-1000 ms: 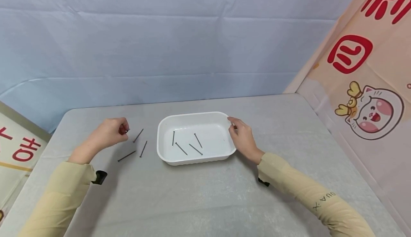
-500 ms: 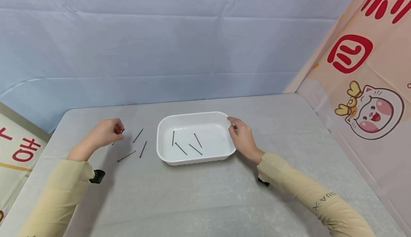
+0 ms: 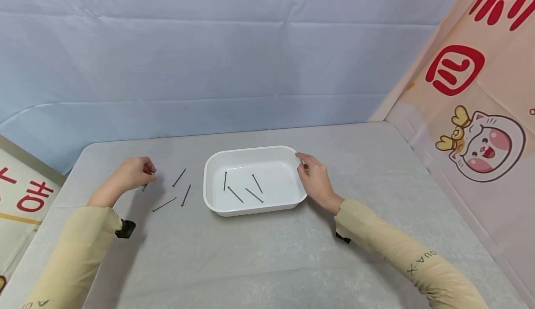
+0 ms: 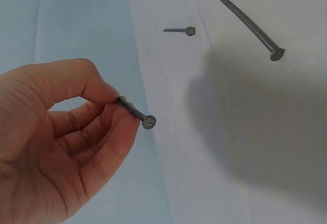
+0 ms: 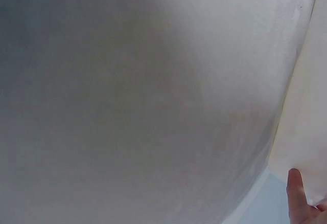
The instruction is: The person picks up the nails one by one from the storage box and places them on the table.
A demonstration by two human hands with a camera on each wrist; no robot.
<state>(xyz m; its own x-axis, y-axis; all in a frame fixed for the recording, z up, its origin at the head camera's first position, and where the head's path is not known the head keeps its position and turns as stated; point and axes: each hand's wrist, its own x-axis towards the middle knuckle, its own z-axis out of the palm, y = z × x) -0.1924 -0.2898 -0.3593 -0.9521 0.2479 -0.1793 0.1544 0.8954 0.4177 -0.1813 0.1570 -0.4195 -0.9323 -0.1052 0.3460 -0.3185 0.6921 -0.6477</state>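
We see a white tray (image 3: 255,209), plain, no pattern, w/ four dark grey nails (image 3: 245,188) inside. Three more dark grey nails (image 3: 177,190) lie at its 9 o'clock on the table (image 3: 259,262), which has a pale grey cloth w/ faint mottling. Left hand (image 3: 129,175) pinches a nail (image 4: 137,114), dull grey w/ a lighter flat head. Both sleeves (image 3: 77,248) are pale yellow-beige; the right one has small dark lettering. Black straps at both wrists. Backdrop (image 3: 234,53) at 12 o'clock is light blue, creased. At 3 o'clock we see a peach banner (image 3: 480,114) w/ red characters & a pink-white cartoon cat w/ yellow bow. At 9 o'clock, a cream board (image 3: 21,193) w/ red marks.
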